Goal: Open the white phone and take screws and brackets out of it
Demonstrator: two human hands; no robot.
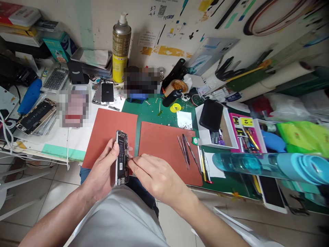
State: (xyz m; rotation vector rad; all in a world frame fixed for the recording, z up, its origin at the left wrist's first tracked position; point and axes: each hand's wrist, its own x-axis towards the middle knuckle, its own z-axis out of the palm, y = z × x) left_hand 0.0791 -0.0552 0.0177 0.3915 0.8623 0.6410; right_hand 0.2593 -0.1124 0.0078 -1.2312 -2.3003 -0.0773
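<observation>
L hand [104, 164] has its fingers wrapped round an opened phone [121, 157], thumb on the near side edge; phone's stood on edge, tilted, innards & black battery showing. It's held up at the front edge of the worktop [78, 144], partly over the L brown mat [110, 125] in view, above the person's lap. R hand [154, 173] has fingers bunched narrow at the phone's R edge; can't tell if they pinch a small part.

R brown mat [164, 151] has thin metal tools [183, 151] lying side by side; screwdrivers [201, 164] just beside, at its R edge. Behind: a phone w/ white-framed front [107, 92] & a yellow-based spray can [122, 48]. Far L, another opened phone [38, 115]. To the R, a white box [232, 132] w/ a black case [211, 114] in it, plus a blue bottle [290, 167] on its side nearer the front.
</observation>
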